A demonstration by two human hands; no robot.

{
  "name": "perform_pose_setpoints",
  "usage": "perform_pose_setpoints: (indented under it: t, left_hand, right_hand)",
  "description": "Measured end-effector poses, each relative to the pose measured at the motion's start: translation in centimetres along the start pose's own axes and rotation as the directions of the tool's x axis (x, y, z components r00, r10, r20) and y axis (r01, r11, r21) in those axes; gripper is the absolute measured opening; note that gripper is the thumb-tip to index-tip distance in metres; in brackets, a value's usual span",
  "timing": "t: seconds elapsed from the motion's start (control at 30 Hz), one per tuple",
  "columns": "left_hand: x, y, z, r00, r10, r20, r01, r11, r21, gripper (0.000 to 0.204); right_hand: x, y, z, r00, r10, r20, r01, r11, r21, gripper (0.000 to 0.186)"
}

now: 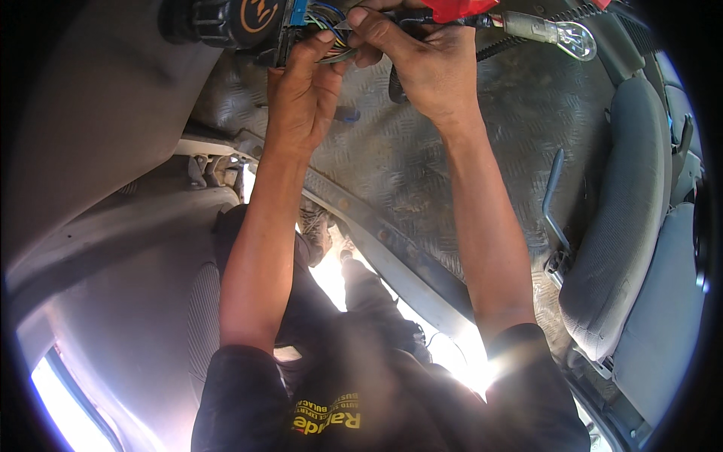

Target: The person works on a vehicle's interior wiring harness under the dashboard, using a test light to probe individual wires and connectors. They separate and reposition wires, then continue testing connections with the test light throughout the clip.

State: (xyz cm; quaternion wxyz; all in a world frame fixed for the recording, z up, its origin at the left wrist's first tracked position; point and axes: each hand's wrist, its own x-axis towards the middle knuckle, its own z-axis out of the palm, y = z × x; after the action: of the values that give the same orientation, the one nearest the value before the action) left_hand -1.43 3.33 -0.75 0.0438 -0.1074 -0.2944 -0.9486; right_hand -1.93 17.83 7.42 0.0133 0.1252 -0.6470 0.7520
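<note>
At the top of the view, my left hand (305, 94) is closed with thumb and fingers pinched on a bundle of thin coloured wires (325, 16). The wires run into a dark connector block (285, 38) with a blue part (299, 13). My right hand (422, 64) is closed beside them, thumb and forefinger pinching a small pointed metal piece (345, 25) against the wires. Most of that piece is hidden by the fingers. Just right of this hand, a clear glass bulb (576, 41) sits in a pale socket (529, 28), near a red thing (459, 7) cut off by the frame.
A black knob with an orange symbol (258, 13) is left of the connector. Black corrugated tubing (501, 47) passes behind the bulb. Below lies the patterned floor (392, 162) with a blue-handled tool (346, 114). A grey seat (629, 218) and metal lever (553, 196) stand right, an open door (128, 279) left.
</note>
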Motion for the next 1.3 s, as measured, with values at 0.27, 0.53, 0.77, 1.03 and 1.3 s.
perform_pose_setpoints:
  t: [0.27, 0.53, 0.77, 1.03, 1.3]
  left_hand:
    - [-0.3, 0.4, 0.6, 1.0, -0.004, -0.003, 0.004, 0.999, 0.041, 0.024]
    - [-0.4, 0.6, 0.2, 0.997, -0.035, -0.071, 0.039, 0.998, 0.058, 0.03]
    - [-0.7, 1.0, 0.8, 0.997, -0.034, -0.074, 0.041, 0.994, 0.103, 0.027]
    - [-0.8, 1.2, 1.0, 0.998, -0.022, -0.066, 0.028, 0.996, 0.082, 0.023]
    - [-1.0, 1.1, 0.8, 0.996, -0.049, -0.073, 0.054, 0.996, 0.071, 0.022]
  right_hand:
    - [-0.1, -0.3, 0.6, 0.999, 0.014, -0.047, -0.014, 1.0, 0.002, 0.008]
    - [-0.7, -0.4, 1.2, 0.999, -0.013, -0.044, 0.016, 0.997, 0.073, 0.008]
    - [-0.6, -0.3, 0.9, 1.0, -0.012, -0.006, 0.011, 0.99, -0.142, 0.007]
    - [-0.9, 1.7, 1.5, 0.907, -0.414, -0.081, 0.335, 0.822, -0.46, 0.015]
    - [-0.8, 1.7, 1.6, 0.896, -0.439, -0.067, 0.373, 0.826, -0.423, 0.013]
